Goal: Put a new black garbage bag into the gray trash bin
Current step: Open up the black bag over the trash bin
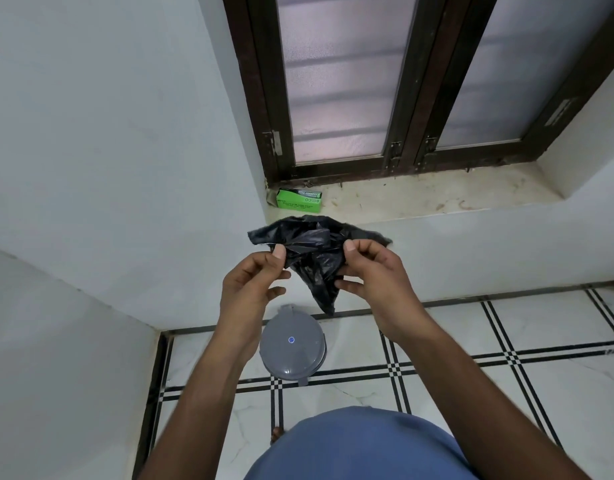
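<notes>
One black garbage bag (pixel 312 252) pinched by left hand (pixel 251 282) and right hand (pixel 375 277), one lidded gray trash bin (pixel 293 344) below, one green box (pixel 299 199)

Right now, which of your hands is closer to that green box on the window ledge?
Left. The left hand sits almost straight below the green box, pinching the black garbage bag. The right hand holds the bag's other side, farther right of the box.

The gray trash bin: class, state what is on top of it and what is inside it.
A closed gray lid with a small blue round sticker covers the gray trash bin. The inside is hidden. The black garbage bag is held above, apart from it.
</notes>
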